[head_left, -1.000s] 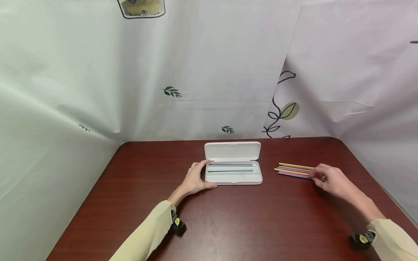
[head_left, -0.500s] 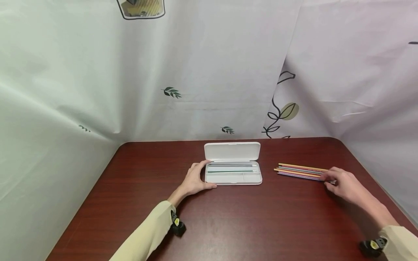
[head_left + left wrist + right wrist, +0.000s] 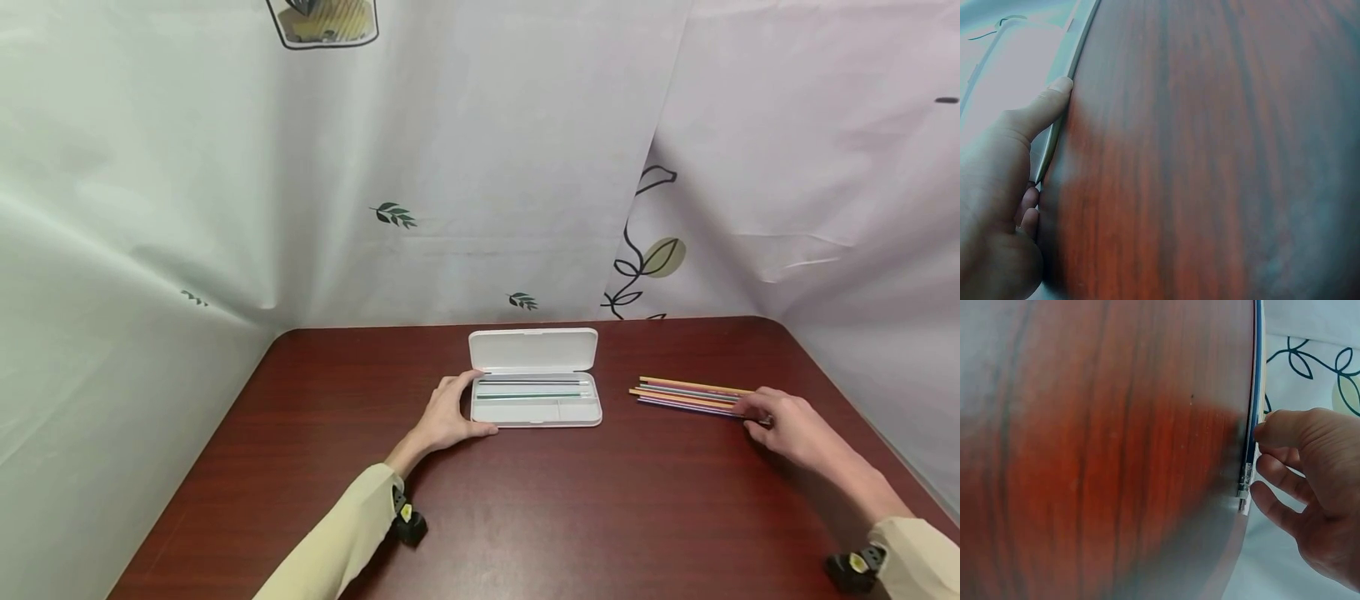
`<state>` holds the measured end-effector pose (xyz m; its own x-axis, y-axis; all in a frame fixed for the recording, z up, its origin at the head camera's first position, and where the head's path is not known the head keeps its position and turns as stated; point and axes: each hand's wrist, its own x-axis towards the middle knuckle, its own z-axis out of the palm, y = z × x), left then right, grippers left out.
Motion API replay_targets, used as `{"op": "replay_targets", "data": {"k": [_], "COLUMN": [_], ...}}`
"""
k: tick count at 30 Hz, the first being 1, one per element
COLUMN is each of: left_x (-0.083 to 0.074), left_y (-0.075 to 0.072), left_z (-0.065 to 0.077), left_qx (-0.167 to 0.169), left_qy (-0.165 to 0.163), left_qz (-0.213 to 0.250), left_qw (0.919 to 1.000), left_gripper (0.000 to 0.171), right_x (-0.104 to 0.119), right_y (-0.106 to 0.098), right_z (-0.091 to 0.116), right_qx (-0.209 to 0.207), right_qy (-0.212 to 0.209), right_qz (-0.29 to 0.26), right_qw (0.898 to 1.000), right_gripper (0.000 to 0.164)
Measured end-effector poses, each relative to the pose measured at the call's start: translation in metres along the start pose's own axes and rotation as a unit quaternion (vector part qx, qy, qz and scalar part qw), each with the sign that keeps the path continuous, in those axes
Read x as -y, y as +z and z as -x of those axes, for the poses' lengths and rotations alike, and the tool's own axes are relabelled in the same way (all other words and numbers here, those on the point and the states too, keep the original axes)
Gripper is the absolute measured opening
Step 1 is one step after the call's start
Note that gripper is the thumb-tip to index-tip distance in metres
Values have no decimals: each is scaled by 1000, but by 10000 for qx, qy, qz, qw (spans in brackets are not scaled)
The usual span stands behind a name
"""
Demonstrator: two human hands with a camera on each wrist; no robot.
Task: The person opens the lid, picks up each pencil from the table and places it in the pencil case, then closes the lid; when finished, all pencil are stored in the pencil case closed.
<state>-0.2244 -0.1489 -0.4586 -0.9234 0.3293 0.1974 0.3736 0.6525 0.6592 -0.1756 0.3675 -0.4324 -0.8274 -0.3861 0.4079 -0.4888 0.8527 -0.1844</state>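
Two hands [image 3: 444, 417] [image 3: 797, 427], one holding white case [image 3: 534, 351], one gripping pencils [image 3: 686, 397]

One table [image 3: 570, 508] bears one case [image 3: 534, 349] near its far edge, at least two pencils [image 3: 528, 396] inside, and at least five more pencils [image 3: 688, 395] toward its right edge. One left hand [image 3: 446, 417], one right hand [image 3: 787, 423].

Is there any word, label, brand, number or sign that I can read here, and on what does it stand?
No text can be read.
Pencils: any print is too small to read.
Pencil case: no lettering shows.
Wrist cameras: any marking is too small.
Wall cloth: drawn leaves, no readable letters.
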Motion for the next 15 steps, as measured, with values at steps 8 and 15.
{"op": "replay_targets", "data": {"k": [8, 15], "left_x": [1, 1], "left_y": [1, 1], "left_z": [-1, -1], "left_qx": [-10, 11], "left_qy": [-28, -44], "left_qz": [-71, -82], "left_qw": [10000, 10000], "left_gripper": [88, 89], "right_x": [-3, -6], "right_y": [1, 2], "right_z": [-3, -5], "right_qx": [26, 185], "right_qy": [-91, -196], "right_qz": [8, 41], "right_qw": [10000, 9996], "right_gripper": [30, 31]}}
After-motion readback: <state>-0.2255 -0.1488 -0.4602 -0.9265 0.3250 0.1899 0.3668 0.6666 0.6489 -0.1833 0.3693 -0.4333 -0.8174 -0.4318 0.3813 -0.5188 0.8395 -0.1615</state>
